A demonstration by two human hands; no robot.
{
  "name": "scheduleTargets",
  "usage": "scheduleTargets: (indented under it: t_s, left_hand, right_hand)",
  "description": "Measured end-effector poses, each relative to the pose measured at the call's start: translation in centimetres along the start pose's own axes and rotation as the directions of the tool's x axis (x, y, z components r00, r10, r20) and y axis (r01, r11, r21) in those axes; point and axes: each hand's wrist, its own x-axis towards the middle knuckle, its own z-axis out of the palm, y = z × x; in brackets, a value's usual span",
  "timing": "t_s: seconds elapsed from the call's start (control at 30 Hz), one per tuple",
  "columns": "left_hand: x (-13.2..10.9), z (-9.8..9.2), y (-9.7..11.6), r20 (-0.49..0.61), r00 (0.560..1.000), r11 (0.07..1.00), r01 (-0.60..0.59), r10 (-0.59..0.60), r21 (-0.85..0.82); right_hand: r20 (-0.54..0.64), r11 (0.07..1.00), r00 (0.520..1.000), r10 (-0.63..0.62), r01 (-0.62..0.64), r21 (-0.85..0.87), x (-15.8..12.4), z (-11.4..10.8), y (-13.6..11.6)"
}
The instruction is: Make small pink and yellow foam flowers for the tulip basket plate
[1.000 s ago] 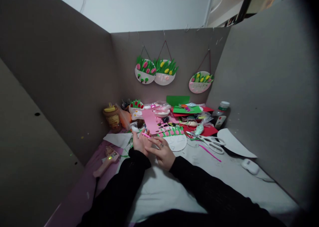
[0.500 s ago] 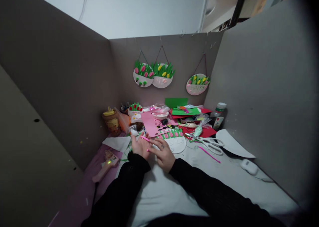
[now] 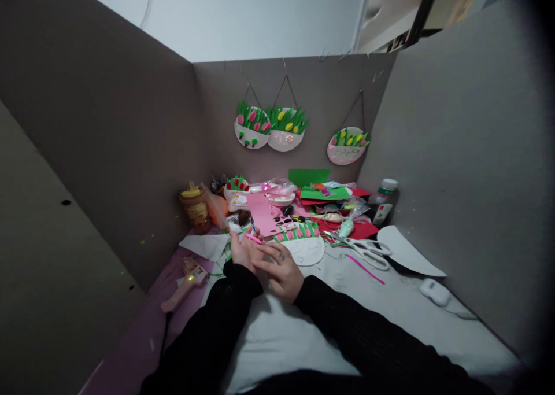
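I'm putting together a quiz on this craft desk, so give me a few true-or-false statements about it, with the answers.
1. The scissors lie on the table, to the right of both hands. True.
2. The right hand grips the glue gun. False: the glue gun lies untouched on the table, left of the hands.
3. A small pink strip sits at the fingertips of the left hand. True.
4. The white-capped bottle stands against the left wall. False: it stands by the right wall.
5. Three tulip plates hang on the back wall. True.
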Motion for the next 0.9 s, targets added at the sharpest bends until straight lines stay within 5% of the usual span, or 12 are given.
scheduleTargets:
  t_s: [0.17, 0.7, 0.9]
  left_hand:
    - [-0.09, 0.14, -0.04, 0.005, 1.0, 1.0, 0.008, -0.008, 0.008]
    - [-0.16, 0.33, 0.21, -0.069, 0.998, 1.0, -0.008, 0.008, 0.003]
    - [-0.31, 0.53, 0.06, -0.048, 0.999, 0.999, -0.023, 0.021, -0.03]
  right_hand:
    - [0.05, 0.993, 0.994, 0.098, -0.094, -0.065, -0.16, 0.32, 0.08]
    - [0.16, 0.995, 0.985, 0.06, -0.046, -0.092, -0.04, 0.34, -0.21]
    - [0.093, 0.999, 0.996, -0.01, 0.013, -0.033, -0.11, 0.29, 0.08]
